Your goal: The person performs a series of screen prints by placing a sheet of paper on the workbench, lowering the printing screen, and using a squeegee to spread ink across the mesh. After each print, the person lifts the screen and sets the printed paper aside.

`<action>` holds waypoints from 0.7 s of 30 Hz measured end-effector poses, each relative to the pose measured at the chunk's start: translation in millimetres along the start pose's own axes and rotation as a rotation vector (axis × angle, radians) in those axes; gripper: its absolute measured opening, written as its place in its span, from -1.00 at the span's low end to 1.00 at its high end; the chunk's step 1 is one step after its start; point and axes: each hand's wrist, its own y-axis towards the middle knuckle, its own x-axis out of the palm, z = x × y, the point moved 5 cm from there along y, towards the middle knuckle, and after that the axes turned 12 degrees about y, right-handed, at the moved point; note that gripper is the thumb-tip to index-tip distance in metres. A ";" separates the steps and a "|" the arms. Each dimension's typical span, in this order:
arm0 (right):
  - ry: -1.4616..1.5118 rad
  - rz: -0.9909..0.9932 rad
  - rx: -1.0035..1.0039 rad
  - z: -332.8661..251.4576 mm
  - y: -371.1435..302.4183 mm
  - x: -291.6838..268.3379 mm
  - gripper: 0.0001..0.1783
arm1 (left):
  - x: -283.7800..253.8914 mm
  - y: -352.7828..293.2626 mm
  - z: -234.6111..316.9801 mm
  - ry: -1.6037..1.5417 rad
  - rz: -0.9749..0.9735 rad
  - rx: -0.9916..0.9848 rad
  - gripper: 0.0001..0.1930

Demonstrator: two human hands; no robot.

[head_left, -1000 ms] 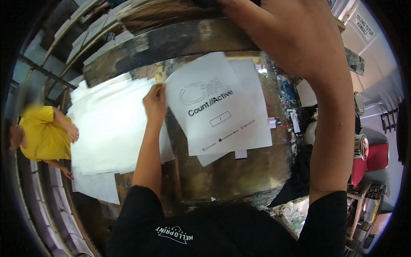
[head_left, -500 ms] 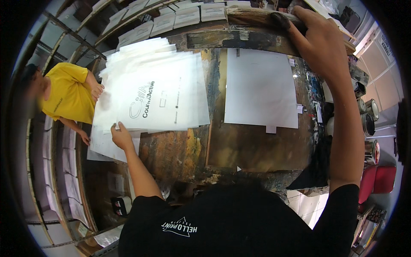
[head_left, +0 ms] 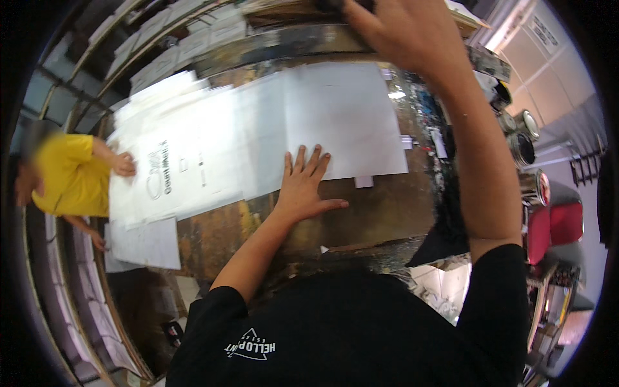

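My left hand (head_left: 303,187) lies flat with fingers spread, its fingertips on the lower edge of a blank white sheet (head_left: 348,122) on the stained work table. Left of it a stack of white sheets (head_left: 193,155), the top one with black print, reaches up to the blank sheet; its right part is blurred by motion. My right hand (head_left: 412,32) is raised at the top edge of the picture, holding a wooden frame bar (head_left: 284,14). Its fingers are partly cut off, and its thumb tip looks black.
A person in a yellow shirt (head_left: 74,171) stands at the left, one hand at the stack. Drying racks (head_left: 97,309) with sheets line the left and back. Paint cans (head_left: 534,187) and a red chair (head_left: 561,226) are at the right. Small paper tabs (head_left: 364,182) border the blank sheet.
My left hand has moved right from the stack's lower edge to the blank sheet and spread its fingers. My right hand remains raised at the bar. The view has shifted.
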 end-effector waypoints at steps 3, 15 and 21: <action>0.076 0.026 -0.099 -4.8 1.3 -7.2 -0.20 | 7.0 41.6 51.8 -0.028 0.026 0.118 0.31; 0.131 0.074 -0.118 5.9 9.1 -23.2 -0.17 | 16.2 80.0 107.1 -0.015 0.038 0.239 0.32; 0.127 0.135 -0.126 -2.8 6.6 -22.7 -0.17 | 32.3 75.5 109.9 0.007 0.085 0.239 0.33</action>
